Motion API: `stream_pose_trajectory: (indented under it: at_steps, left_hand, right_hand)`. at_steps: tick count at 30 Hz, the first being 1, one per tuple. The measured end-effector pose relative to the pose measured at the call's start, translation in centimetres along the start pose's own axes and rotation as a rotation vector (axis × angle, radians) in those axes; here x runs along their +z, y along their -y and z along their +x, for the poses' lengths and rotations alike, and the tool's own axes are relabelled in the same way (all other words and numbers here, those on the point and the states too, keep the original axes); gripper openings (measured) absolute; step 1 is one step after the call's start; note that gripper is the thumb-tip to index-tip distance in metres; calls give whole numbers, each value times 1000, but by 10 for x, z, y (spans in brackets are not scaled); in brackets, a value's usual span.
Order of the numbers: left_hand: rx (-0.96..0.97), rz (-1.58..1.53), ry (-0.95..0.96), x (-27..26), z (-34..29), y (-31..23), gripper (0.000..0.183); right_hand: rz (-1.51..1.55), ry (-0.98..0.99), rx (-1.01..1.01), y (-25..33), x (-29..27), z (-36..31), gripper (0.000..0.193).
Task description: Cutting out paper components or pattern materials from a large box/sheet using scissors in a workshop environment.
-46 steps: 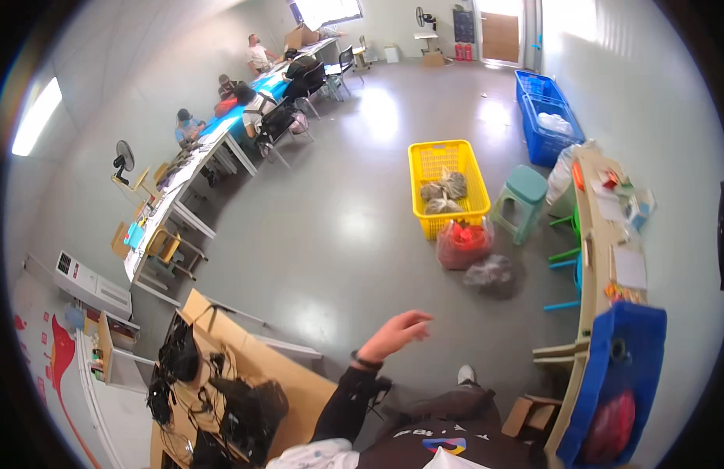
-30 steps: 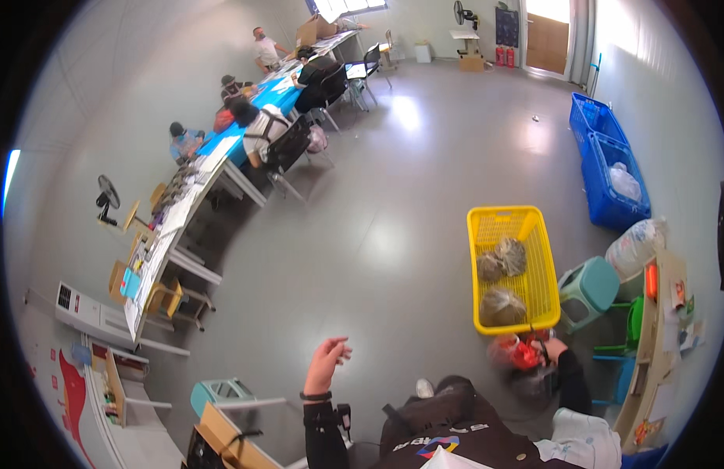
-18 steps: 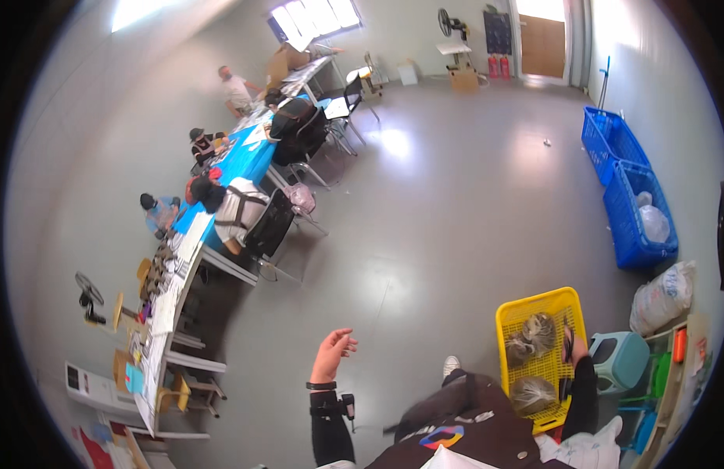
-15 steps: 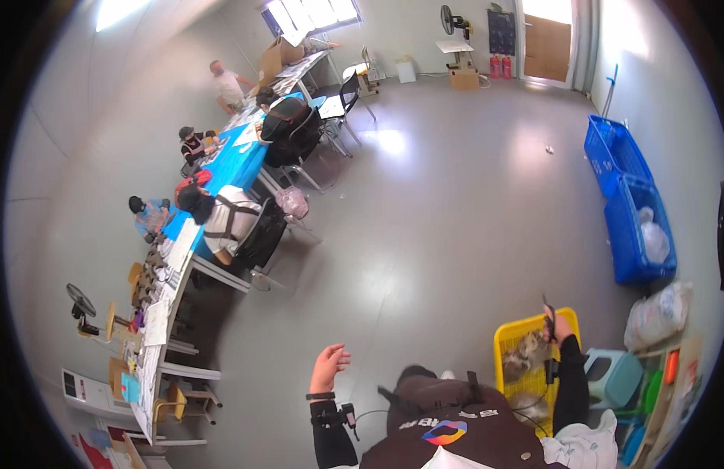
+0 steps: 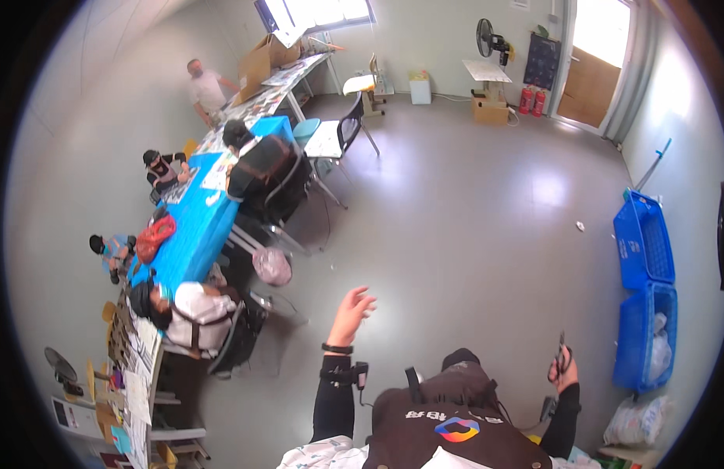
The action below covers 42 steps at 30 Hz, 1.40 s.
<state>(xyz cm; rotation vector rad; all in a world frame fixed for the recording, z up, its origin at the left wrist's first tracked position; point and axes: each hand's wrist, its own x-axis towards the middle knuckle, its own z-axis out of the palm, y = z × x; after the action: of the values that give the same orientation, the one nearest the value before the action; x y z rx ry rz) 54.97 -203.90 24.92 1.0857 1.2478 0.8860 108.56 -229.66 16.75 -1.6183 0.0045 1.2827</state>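
Note:
My left hand is raised in front of me, fingers loosely apart and slightly bent, with nothing in it. A dark band and a small strapped device sit at that wrist and forearm. On the right, my right hand is closed around a pair of black-handled scissors, its tips pointing upward. Both forearms are in black sleeves. Between them is my dark brown apron with a colourful emblem. Neither hand touches anything else.
Along the left runs a long table with a blue cover, several people seated around it. A black chair juts into the floor. Two blue crates line the right wall, with a white sack below. A door stands far right.
The view has shifted forward into the room, bringing the table and far wall nearer. The yellow basket below my right hand has almost left the picture. The scissors stay in my right hand.

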Motion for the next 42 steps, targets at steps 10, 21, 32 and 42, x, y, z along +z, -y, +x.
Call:
stream_pose_trajectory:
  at_steps: [10, 21, 32, 42]
  left_hand:
    - [44, 71, 53, 34, 429, -108, 45]
    - [143, -35, -536, -89, 743, -210, 45]
    - [452, 524, -912, -165, 1131, -400, 83]
    - [241, 615, -1291, -287, 1340, -425, 94]
  right_hand:
    - [56, 49, 18, 222, 238, 286, 55]
    - [-318, 434, -46, 574, 711, 552, 55]
    - [-359, 378, 79, 768, 973, 774, 54]
    - [-476, 812, 205, 884, 1483, 931, 50]
